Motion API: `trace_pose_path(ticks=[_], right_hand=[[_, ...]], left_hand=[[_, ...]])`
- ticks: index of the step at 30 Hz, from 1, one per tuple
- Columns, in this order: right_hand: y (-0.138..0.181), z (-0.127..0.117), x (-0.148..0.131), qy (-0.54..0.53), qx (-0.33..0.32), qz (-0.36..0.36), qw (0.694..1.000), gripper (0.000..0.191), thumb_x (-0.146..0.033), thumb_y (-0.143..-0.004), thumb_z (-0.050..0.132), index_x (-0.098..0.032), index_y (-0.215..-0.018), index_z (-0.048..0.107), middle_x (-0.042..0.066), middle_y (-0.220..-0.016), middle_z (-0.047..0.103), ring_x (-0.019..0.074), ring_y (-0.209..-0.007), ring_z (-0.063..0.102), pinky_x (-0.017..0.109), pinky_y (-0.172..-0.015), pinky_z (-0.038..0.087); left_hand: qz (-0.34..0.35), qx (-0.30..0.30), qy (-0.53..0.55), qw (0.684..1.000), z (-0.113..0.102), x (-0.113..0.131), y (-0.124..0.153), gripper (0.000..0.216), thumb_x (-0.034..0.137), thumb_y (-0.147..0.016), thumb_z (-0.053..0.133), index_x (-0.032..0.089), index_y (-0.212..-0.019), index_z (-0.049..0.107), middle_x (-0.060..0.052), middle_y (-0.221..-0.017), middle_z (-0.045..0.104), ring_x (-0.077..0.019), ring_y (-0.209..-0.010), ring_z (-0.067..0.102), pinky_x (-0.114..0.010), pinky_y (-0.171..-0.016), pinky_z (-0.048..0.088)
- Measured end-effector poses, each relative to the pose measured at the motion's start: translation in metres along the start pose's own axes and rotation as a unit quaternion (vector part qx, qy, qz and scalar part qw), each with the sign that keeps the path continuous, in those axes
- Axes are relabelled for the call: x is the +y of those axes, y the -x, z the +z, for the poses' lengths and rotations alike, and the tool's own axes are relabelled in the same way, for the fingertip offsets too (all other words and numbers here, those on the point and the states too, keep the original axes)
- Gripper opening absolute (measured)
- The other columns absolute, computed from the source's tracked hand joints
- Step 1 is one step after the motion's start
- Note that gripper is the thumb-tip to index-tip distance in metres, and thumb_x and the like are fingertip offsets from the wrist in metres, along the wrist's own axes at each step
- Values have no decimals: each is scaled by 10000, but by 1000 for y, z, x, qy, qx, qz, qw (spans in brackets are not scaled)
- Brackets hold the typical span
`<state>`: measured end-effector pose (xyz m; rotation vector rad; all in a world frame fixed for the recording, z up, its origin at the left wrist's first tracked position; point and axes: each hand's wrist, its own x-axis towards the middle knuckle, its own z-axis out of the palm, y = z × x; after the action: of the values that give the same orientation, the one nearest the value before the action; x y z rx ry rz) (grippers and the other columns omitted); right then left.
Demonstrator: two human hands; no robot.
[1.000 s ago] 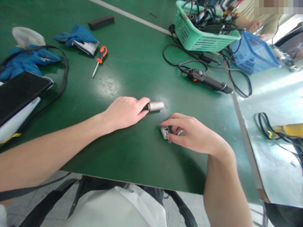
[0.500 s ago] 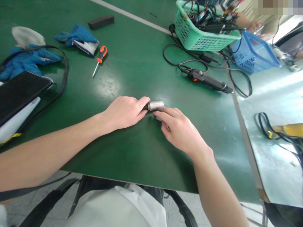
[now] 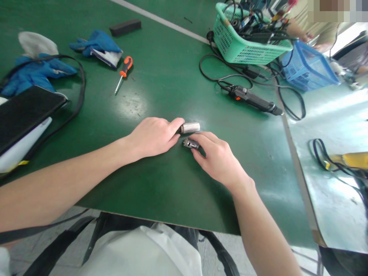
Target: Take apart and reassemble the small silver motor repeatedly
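Note:
My left hand [image 3: 156, 136] is closed around the dark end of a silver metal cylinder [image 3: 191, 127], which points to the right just above the green table. The fingers hide the rest of that part. Close by on the right, my right hand [image 3: 214, 157] pinches a small silver metal piece [image 3: 191, 143] with cutouts and a toothed-looking left end, between thumb and fingers. The two metal parts lie nearly side by side, with a narrow gap between them. What exact kind of parts they are I cannot make out.
An orange-black screwdriver [image 3: 124, 74], blue gloves [image 3: 99, 43] and a dark block [image 3: 125, 27] lie beyond my hands. At right are a corded electric screwdriver [image 3: 255, 100], a green basket [image 3: 244, 50] of parts and a blue basket [image 3: 309, 67]. A black tablet-like slab [image 3: 28, 115] lies left.
My right hand has shifted slightly and its fingers have parted from over the small metal piece, which now shows more. My left hand keeps its hold on the cylinder.

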<state>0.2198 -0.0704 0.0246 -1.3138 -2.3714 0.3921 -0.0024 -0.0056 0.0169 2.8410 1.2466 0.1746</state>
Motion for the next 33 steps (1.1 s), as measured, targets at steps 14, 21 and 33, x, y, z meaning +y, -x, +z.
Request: trace_pose_path(ticks=[14, 21, 33], right_hand=[[-1, 2, -2, 10, -16, 14, 1000, 315, -102, -968, 505, -199, -1252, 600, 112, -1227, 691, 298, -1160, 632, 455, -994, 553], [0, 3, -1, 20, -14, 12, 1000, 316, -103, -963, 504, -199, -1249, 600, 116, -1216, 693, 295, -1150, 637, 454, -988, 553], [-1, 7, 1, 12, 6, -21, 1000, 323, -104, -969, 495, -210, -1252, 609, 114, -1226, 701, 294, -1158, 641, 468, -1014, 560]], left_hand=[[105, 46, 38, 993, 5, -2, 2, 285, 350, -1010, 473, 166, -1172, 620, -60, -833, 734, -247, -760, 725, -321, -659, 491], [164, 66, 9, 984, 13, -7, 2, 253, 328, -1023, 480, 171, -974, 673, -59, -764, 700, -227, -679, 686, -323, -617, 461], [199, 89, 3, 976, 14, -6, 1, 291, 312, -1025, 495, 169, -843, 671, -58, -739, 704, -196, -657, 653, -307, -622, 447]])
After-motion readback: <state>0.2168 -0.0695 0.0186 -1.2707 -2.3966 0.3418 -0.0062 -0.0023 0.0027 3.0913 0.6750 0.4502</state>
